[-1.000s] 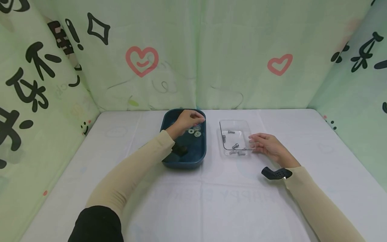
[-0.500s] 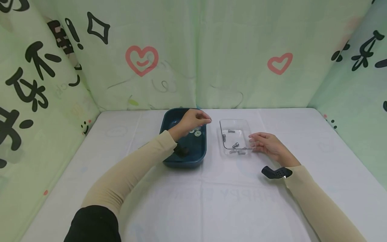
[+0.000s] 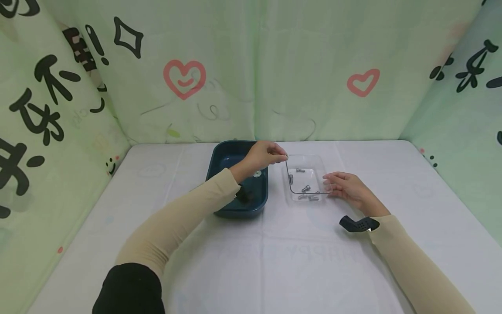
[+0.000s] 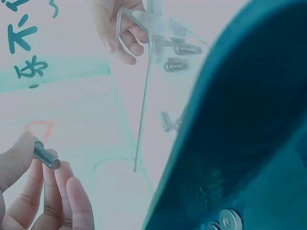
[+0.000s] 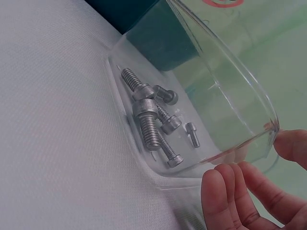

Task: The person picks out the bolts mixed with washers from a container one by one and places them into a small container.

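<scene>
My left hand hangs above the right rim of the dark blue tray, by the near-left upper rim of the clear plastic box. Between its thumb and fingertips it pinches a threaded bolt, plain in the left wrist view. Inside the clear box lie several socket-head bolts of different sizes. My right hand holds the box at its right side, thumb at the rim corner and fingers against the wall. Flat washers lie in the blue tray, most hidden from the head view by my left hand and forearm.
A dark object, too dim to tell, shows in the tray beneath the left forearm. White cloth covers the table. Green printed curtains stand behind and at both sides.
My left hand has moved right, from over the washers in the blue tray to the left edge of the clear box. The right hand and the box stay put.
</scene>
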### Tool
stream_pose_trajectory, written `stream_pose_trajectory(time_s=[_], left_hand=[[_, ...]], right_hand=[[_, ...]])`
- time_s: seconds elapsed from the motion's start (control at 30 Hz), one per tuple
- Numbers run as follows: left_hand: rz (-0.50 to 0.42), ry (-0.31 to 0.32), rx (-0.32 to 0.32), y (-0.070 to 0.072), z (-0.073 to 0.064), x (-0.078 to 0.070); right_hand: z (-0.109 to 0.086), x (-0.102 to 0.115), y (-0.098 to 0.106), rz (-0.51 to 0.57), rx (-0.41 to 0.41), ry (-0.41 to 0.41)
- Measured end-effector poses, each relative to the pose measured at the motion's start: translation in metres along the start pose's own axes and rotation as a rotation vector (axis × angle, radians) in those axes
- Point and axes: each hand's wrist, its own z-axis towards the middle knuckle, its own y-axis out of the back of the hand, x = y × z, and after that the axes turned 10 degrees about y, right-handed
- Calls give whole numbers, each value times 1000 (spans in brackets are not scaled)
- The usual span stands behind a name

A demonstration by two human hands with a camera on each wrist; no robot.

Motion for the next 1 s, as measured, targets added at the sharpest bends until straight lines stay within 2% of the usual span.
stream_pose_trajectory(time_s=[0.27,0.47,0.67,1.0], left_hand=[[13,-20,3,-12,4,-9],[-10,-42,-9,-20,9,-12],[-43,-16,-26,-29,18,-14],[-33,-5,-69,-39,28,-16]], right_hand=[[-1,0,-1,-8,-1,-2],[-1,0,-1,-14,5,5],[-1,1,-1,-14,5,6],[1,1,0,-45,2,-2]])
